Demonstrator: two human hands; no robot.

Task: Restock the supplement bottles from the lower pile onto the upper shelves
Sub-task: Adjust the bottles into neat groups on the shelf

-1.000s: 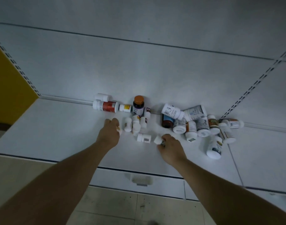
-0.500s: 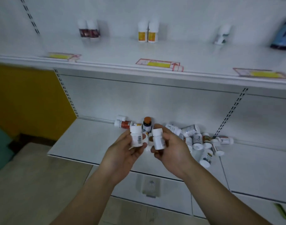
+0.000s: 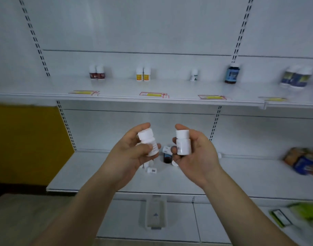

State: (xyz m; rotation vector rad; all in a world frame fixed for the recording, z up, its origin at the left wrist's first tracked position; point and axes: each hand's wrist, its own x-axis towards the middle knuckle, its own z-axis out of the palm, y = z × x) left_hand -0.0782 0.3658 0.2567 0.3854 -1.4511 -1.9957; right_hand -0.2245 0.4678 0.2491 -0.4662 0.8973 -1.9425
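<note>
A small white bottle (image 3: pixel 148 143) is gripped around its body by the left hand (image 3: pixel 132 151), another white bottle (image 3: pixel 183 142) by the right hand (image 3: pixel 196 153), both below the upper shelf (image 3: pixel 116 89) at 12 o'clock. Light, rigid, smooth plastic is judged; mid-body holds are advised.

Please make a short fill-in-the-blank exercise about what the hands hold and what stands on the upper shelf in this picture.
1. Each hand holds one white ____ with a white cap: the left hand and the right hand.
2. On the upper shelf, the pair with yellow labels stands to the ____ of the pair with dark red labels.
3. The dark bottle with a blue label on that shelf stands ____, not lying down.

Missing words: bottle; right; upright
</note>
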